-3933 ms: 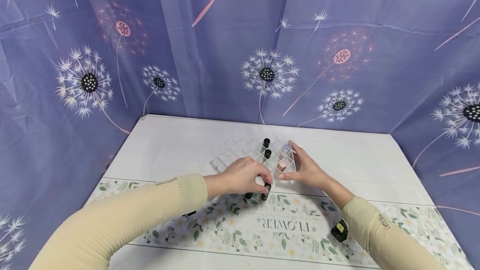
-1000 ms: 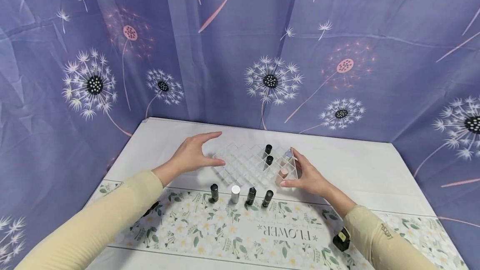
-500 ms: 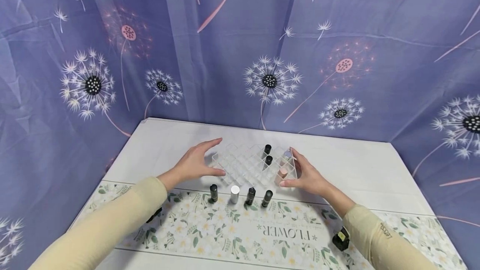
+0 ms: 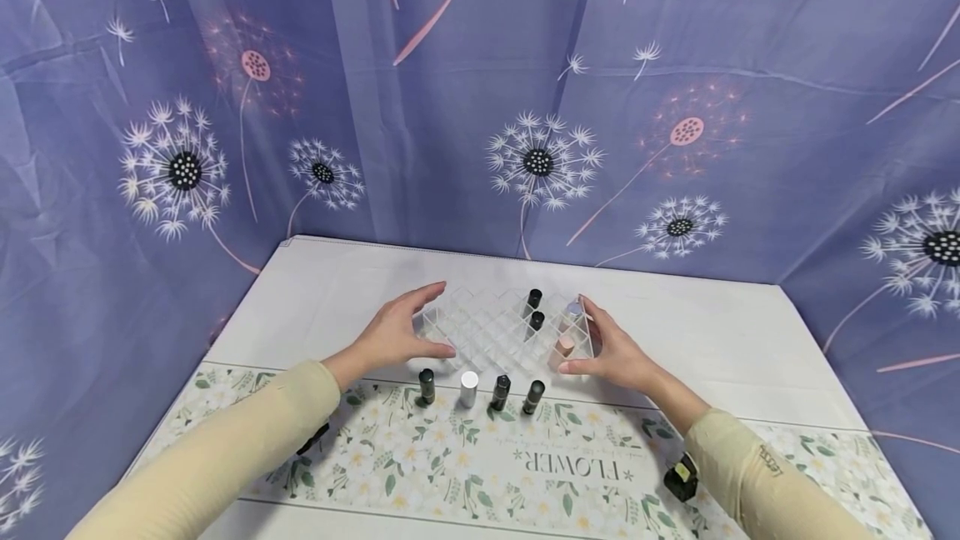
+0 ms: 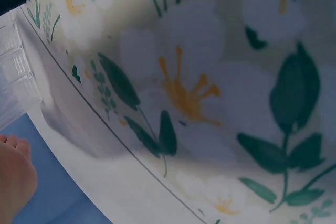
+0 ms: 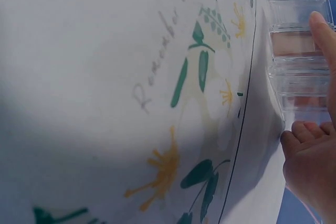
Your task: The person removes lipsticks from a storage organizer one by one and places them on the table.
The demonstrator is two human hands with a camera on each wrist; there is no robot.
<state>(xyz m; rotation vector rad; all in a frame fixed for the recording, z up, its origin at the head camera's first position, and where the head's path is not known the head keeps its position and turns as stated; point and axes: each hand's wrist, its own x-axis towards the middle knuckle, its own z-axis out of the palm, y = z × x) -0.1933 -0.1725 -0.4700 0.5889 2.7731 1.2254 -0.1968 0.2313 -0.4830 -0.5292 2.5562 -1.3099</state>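
A clear lipstick organizer [image 4: 487, 332] with diamond compartments stands on the table. My left hand [image 4: 393, 336] spans its left end, thumb in front and fingers behind. My right hand [image 4: 618, 344] grips the right end the same way; in the right wrist view its thumb [image 6: 325, 40] lies against the clear wall. Two black lipsticks [image 4: 536, 320] stand in the organizer, with a pinkish one [image 4: 565, 346] and a lilac-topped one [image 4: 574, 308] near the right end. In front stand a black lipstick [image 4: 427, 387], a silver one [image 4: 468, 389], a faceted black one [image 4: 501, 392] and another black one [image 4: 534, 397].
A black object with a yellow-green patch [image 4: 681, 479] sits beside the right forearm. Another dark object [image 4: 312, 438] is partly hidden by the left sleeve. A floral runner [image 4: 450, 457] crosses the white tabletop [image 4: 675, 315]; a purple dandelion curtain [image 4: 450, 107] hangs behind.
The left hand earlier pinched a black lipstick in the front row and let it go. It then moved to the organizer's left end and closed in around it. The right hand stays put.
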